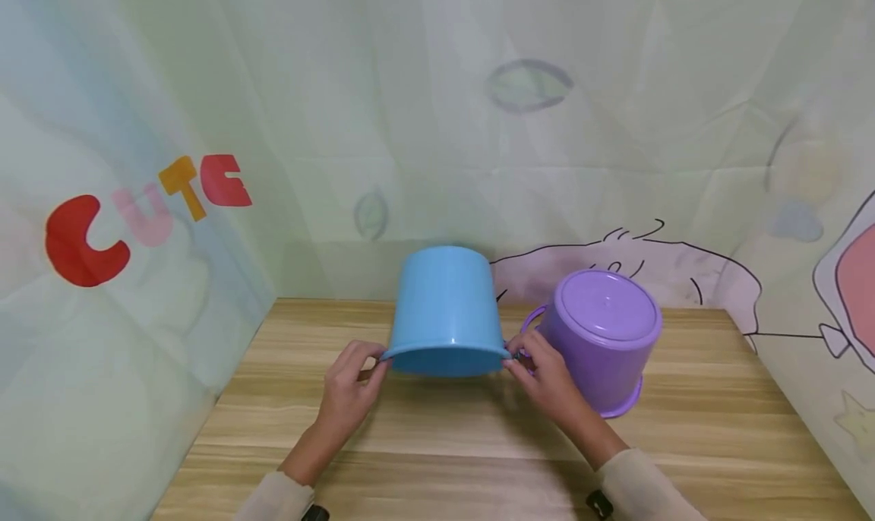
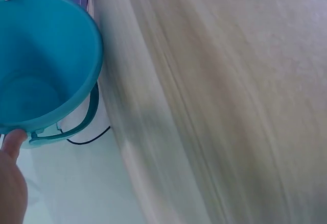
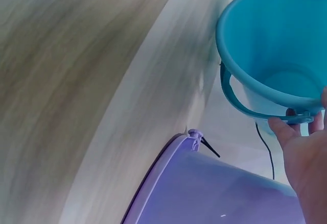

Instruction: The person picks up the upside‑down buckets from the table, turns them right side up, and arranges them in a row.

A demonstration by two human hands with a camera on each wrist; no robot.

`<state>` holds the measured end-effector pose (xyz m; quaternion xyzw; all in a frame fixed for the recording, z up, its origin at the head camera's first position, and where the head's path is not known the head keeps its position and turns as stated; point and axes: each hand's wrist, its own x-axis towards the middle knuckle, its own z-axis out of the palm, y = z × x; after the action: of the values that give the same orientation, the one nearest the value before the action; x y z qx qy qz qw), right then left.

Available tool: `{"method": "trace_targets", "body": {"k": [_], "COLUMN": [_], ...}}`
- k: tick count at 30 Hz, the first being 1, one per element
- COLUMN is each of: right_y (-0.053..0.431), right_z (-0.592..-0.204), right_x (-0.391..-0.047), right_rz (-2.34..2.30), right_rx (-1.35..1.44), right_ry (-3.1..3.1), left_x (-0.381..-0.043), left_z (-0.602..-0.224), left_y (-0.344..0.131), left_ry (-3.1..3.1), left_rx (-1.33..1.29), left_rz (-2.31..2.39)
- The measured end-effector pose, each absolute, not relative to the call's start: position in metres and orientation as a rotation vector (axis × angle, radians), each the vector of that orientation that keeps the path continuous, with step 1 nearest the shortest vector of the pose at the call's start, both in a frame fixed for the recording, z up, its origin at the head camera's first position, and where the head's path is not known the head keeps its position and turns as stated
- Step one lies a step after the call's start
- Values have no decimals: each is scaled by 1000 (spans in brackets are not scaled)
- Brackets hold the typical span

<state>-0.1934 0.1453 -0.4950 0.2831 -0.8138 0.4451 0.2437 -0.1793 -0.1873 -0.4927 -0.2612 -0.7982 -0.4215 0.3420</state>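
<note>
A light blue bucket (image 1: 447, 301) is held tilted above the table, its base up and away from me and its mouth facing down toward me. My left hand (image 1: 349, 388) pinches its rim on the left side. On the opposite side, my right hand (image 1: 550, 377) grips the rim by the handle's joint. The bucket's handle (image 3: 236, 101) hangs beneath the rim on the far side, as the right wrist view shows. Inside, the blue bucket (image 2: 51, 45) shows bare walls and floor.
To the right, close by my right hand, a purple bucket (image 1: 601, 354) stands upside down on the wooden table (image 1: 444, 445). Its handle (image 1: 533, 320) sticks out on the left. A printed fabric backdrop (image 1: 328, 126) rises behind the table and along both sides.
</note>
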Motion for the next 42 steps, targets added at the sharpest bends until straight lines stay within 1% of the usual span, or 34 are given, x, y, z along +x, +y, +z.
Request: {"method": "trace_targets", "body": {"k": [6,14,22,33,42], "right_y": [143,143,142,144,143], "right_z": [-492,-491,-479,-465,-451], "right_x": [-191,-190,-190,-192,-190], "right_rz": [1227,1200,1177,1088,1229], "right_rx": [699,698,645,676,655], "right_ry": [-2249,-2245,-2225,-2249,-2307], "left_x": [-180,-178,-178,-181,-182], "left_z": [-487,-477,-461,-445,-434], "left_y": [-184,-179,-172,-168,-169], "left_ry": [-2013,-2003,-2041,-2070,-2057], "left_rx": [-695,-657,-594,-556,-546], "left_rz": [-1080,-1053,-989,-944,-930]}}
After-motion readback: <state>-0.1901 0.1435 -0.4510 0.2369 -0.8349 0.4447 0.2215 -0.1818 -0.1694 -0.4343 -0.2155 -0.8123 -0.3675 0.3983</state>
